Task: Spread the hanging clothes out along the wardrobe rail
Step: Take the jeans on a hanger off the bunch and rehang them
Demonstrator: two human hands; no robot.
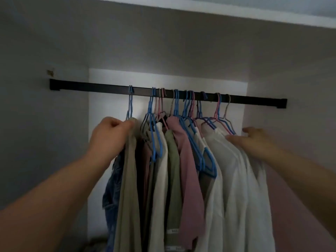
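A black rail runs across the wardrobe from left to right, a little lower at its right end. The clothes hang from it on blue, pink and grey hangers, and they are crowded together in the middle part of the rail. The left part of the rail is bare, and a short part at the right end also.

The left hand is at the left edge of the group. Its fingers are curled around the shoulder of a beige garment, just under the blue hanger hook that stands apart from the other hooks on the left. A denim piece hangs low, just behind this garment.

The right hand is at the right edge of the group. Its fingers are straight and lie against the shoulder of a white shirt, with the thumb up and apart; it does not grip anything.

Between the 2 hands hang a cream garment, a green one and a pink one, all touching each other. The picture is a little blurred, so I cannot count the hangers.
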